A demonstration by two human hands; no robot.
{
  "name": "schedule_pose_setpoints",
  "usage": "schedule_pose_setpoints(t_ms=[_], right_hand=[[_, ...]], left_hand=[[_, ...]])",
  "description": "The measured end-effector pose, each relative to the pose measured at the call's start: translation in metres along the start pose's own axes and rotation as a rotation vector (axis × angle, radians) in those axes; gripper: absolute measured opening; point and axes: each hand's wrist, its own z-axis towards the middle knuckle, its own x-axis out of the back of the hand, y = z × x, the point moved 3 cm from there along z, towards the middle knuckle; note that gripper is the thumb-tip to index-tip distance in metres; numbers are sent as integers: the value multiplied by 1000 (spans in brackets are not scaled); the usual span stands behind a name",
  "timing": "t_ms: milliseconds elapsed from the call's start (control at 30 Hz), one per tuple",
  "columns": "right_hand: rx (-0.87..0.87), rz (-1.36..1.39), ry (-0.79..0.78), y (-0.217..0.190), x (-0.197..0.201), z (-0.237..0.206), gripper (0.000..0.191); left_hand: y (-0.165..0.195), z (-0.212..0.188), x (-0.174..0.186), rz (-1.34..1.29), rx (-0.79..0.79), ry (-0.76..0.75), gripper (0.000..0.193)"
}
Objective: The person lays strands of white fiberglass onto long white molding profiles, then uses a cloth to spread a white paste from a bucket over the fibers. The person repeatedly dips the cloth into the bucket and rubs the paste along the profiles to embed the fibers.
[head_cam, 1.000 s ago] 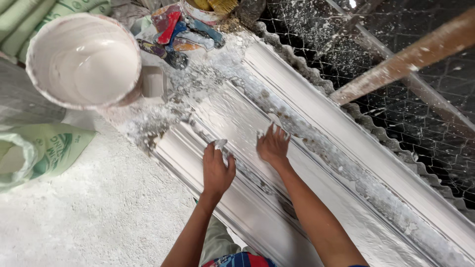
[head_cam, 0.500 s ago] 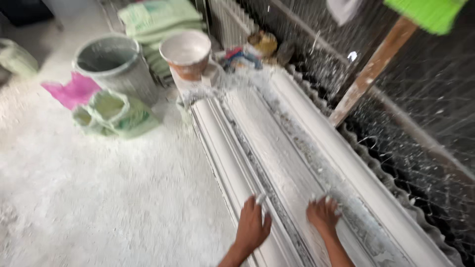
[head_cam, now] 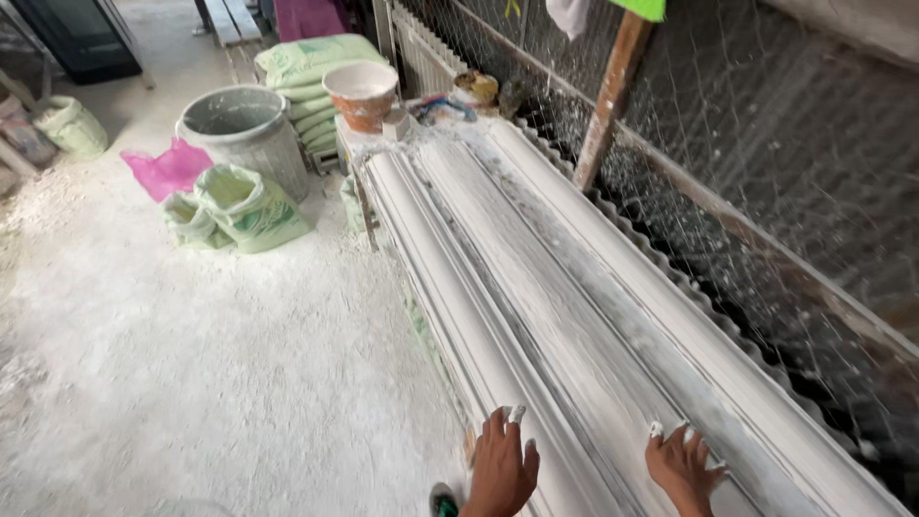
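Observation:
A long white plaster moulding lies on a bench and runs from the far end toward me. My left hand rests flat on its near left ridge, fingers spread and tipped with white plaster. On the wide middle channel, my right hand presses down with fingers apart. Neither hand holds anything. Wet plaster streaks cover the channel between them.
A white bowl stands at the bench's far end beside small tools. A grey bucket, green sacks, and a pink bag sit on the plaster-dusted floor at left. A wire fence and wooden post border the right.
Both hands have slid down the moulding away from the bowl end, staying flat on its surface. The view has pulled back, showing the bucket, sacks and more floor.

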Motion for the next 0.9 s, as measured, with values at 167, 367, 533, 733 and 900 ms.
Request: schedule_pose_setpoints(t_ms=[167, 367, 533, 733, 900], right_hand=[[-161, 31, -143, 138, -5, -60, 82], [-76, 81, -41, 309, -53, -122, 82], [74, 124, 234, 456, -106, -170, 84], [112, 140, 226, 661, -172, -238, 83], [90, 43, 241, 804, -201, -299, 74]], left_hand=[[75, -82, -28, -13, 42, -87, 62], [160, -193, -74, -7, -39, -58, 57], [247, -294, -132, 17, -133, 71, 57], [386, -438, -237, -50, -62, -163, 55], [482, -533, -281, -46, -190, -192, 51]])
